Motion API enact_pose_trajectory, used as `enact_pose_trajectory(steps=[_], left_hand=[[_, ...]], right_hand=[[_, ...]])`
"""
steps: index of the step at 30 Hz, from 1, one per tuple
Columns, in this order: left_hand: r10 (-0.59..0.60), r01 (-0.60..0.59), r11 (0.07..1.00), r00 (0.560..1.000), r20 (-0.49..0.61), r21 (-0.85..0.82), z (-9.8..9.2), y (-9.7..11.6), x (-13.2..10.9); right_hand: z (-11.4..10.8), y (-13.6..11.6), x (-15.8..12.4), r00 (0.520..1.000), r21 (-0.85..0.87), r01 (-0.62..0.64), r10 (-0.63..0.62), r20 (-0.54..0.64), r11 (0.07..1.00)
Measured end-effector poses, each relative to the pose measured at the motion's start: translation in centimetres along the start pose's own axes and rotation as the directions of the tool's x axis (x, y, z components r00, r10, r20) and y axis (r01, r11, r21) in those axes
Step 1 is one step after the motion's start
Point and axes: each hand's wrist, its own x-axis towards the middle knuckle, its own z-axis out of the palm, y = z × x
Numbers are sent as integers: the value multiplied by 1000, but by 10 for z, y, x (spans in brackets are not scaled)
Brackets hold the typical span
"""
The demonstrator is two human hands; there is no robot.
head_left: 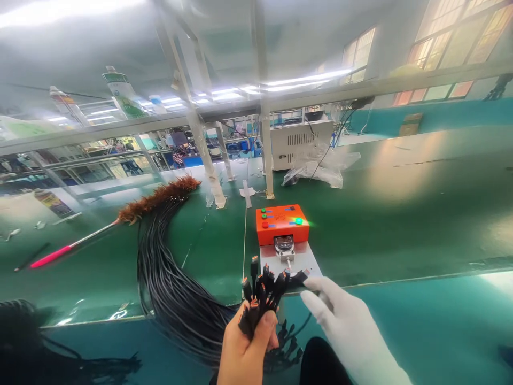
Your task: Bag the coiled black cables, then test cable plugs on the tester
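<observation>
My left hand (248, 337), bare, is wrapped around a bundle of black cables (184, 299). Above its fist the black connectors (262, 289) fan out, with orange showing at their tips. My right hand (344, 321) wears a white glove. Its thumb and index finger are a little apart, with the fingertips beside a black connector that leans out to the right. Just beyond the connectors is an orange box (282, 223) with buttons and a lit green light. In front of it a digital gauge (284, 244) sits on a metal plate (306, 259).
The cables curve left across the green bench (380, 224). A brown duster (160, 199) with a pink handle lies at their far end. Metal shelf posts (263, 107), a grey cabinet (301, 141) and clear plastic (320, 168) stand behind. More dark cables hang at lower left.
</observation>
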Motion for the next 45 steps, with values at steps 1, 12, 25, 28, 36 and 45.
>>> enact_pose_trajectory(steps=[1, 12, 25, 28, 36, 45], left_hand=[[-7, 7, 1000, 1000, 19, 11, 0, 0, 0], [-29, -31, 985, 939, -341, -168, 8, 2, 4], [-51, 10, 978, 980, -191, -208, -1, 4, 2], [-51, 10, 977, 981, -189, -213, 1, 5, 2], [-66, 7, 968, 971, -229, -251, 8, 8, 0], [-28, 7, 994, 981, -190, -112, 0, 4, 4]], right_hand=[[0, -8, -3, 993, 220, 103, -114, 37, 970], [34, -23, -7, 993, 614, 99, -43, -106, 783], [52, 14, 24, 967, 709, -253, 141, 213, 658], [51, 12, 26, 964, 703, -267, 168, 208, 659], [57, 12, 35, 971, 743, -239, 159, 179, 625], [53, 21, 28, 957, 468, -247, 138, 255, 848]])
